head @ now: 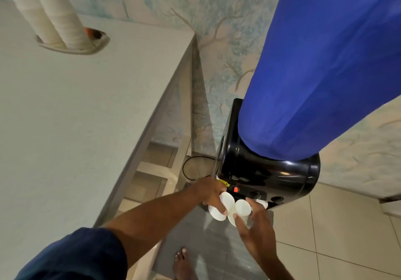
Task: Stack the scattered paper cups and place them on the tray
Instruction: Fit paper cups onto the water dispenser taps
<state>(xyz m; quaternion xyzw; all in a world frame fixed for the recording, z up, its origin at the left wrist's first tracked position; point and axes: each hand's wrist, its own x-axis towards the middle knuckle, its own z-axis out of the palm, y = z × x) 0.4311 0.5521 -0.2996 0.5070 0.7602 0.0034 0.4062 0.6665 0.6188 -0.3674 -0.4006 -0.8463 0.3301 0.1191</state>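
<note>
Both hands work at the front of the dispenser (267, 177), low down, just under its orange switch.
- Left hand (211, 195): fingers curled round loose cups (217, 213), at least two, with open mouths tilted apart and not nested.
- Right hand (255, 221): thumb and fingers clasp one cup (242, 209), which touches the left-hand bunch. Another white rim shows behind it against the dispenser; whether that one is held cannot be told.
- Tray (98, 46): far up and left of the dispenser, on the table (86, 127). It already carries two tall stacks (54, 17).

Risks, as judged:
- The un-nested cups in the left hand are likely to slip or crush if squeezed harder; thin paper walls buckle.
- Pushing the single cup in at an angle could jam the rims rather than seat them.
- A dropped cup would land on the mat (206, 247) below the dispenser, or roll toward the cable (187, 171) beside it.
- The carry from dispenser to tray is long, so a loose bunch may shed cups on the way.
- Adding to the tall stacks could tip them.
</note>
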